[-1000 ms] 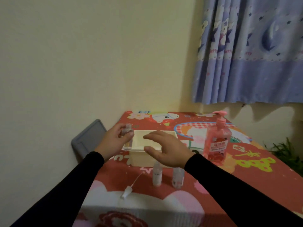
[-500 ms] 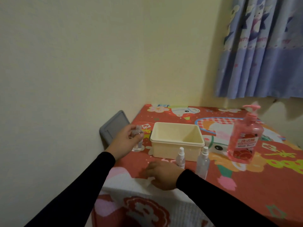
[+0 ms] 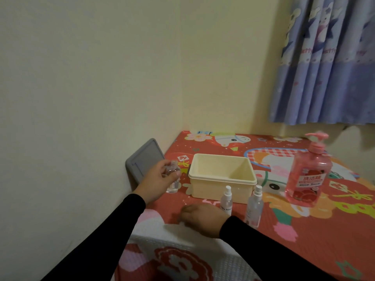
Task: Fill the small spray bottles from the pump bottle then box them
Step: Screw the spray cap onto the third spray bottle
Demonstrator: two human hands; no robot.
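Note:
My left hand [image 3: 159,179] grips a small clear bottle [image 3: 173,186] with no spray head on it, standing on the table just left of the cream plastic box [image 3: 221,178]. The box looks empty. Two capped small spray bottles [image 3: 226,202] [image 3: 254,208] stand upright in front of the box. My right hand [image 3: 203,219] lies palm down, fingers curled, on the table's front edge, left of those bottles; whatever is under it is hidden. The pink pump bottle [image 3: 307,179] stands to the right of the box.
The table wears a red cartoon cloth [image 3: 316,236] and sits in a corner. A grey flat panel [image 3: 145,159] leans on the wall at the table's left edge. A blue curtain [image 3: 324,67] hangs at the back right.
My right hand dropped from above the box to the table's front, covering the spot where a loose spray head lay. The left hand set its bottle lower. The view shifted left.

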